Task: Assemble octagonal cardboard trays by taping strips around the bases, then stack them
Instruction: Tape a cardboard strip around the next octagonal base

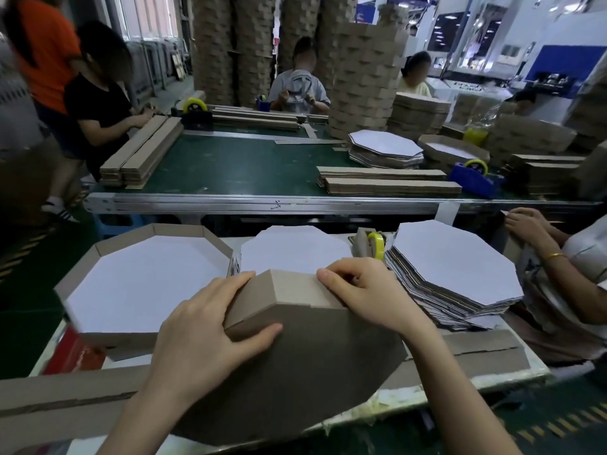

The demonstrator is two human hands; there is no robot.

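A brown octagonal cardboard base point(312, 356) lies plain side up at the near edge of the white worktable point(492, 380), jutting over that edge, with a brown corrugated cardboard strip point(285, 289) folded upright round its far corners. The left hand point(210, 323) presses flat, fingers straight against the strip's left panel and thumb laid on the base. The right hand point(368, 293) grasps the strip's right panel, fingers curled over its top edge. To the left sits a finished octagonal tray with a white floor and brown walls point(108, 246). To the right lies a fanned stack of white-faced octagonal bases point(453, 267), and just beside it a tape dispenser with a yellow roll point(376, 244).
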